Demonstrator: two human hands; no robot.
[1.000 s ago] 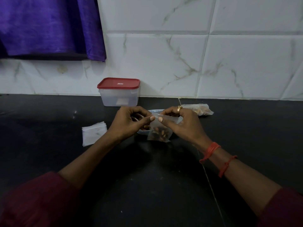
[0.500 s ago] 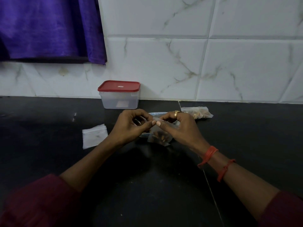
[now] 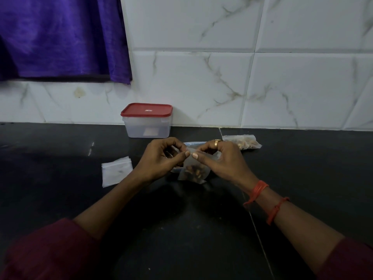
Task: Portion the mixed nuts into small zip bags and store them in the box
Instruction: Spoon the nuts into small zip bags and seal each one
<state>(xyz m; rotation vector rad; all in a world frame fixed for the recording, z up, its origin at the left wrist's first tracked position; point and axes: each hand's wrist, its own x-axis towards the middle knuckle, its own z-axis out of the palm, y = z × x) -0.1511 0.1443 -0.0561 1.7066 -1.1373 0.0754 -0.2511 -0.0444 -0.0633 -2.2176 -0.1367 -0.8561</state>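
A small clear zip bag [image 3: 193,171] with brown nuts in its bottom hangs between my two hands above the black counter. My left hand [image 3: 161,158] pinches the bag's top edge from the left, and my right hand [image 3: 222,160] pinches it from the right, thumbs almost touching. Behind the hands a pale blue plate [image 3: 193,143] shows only its far rim. A clear box with a red lid [image 3: 148,121] stands shut against the wall. A filled bag of nuts [image 3: 245,142] lies to the right. A stack of empty zip bags [image 3: 116,172] lies to the left.
The black counter [image 3: 181,229] runs to a white marble-tile wall [image 3: 222,77]. A purple cloth [image 3: 60,37] hangs at the upper left. A thin seam line crosses the counter under my right forearm.
The view has tilted slightly, so everything sits a little lower in frame. My thumbs have closed in along the bag's top edge; the bag stays between the hands.
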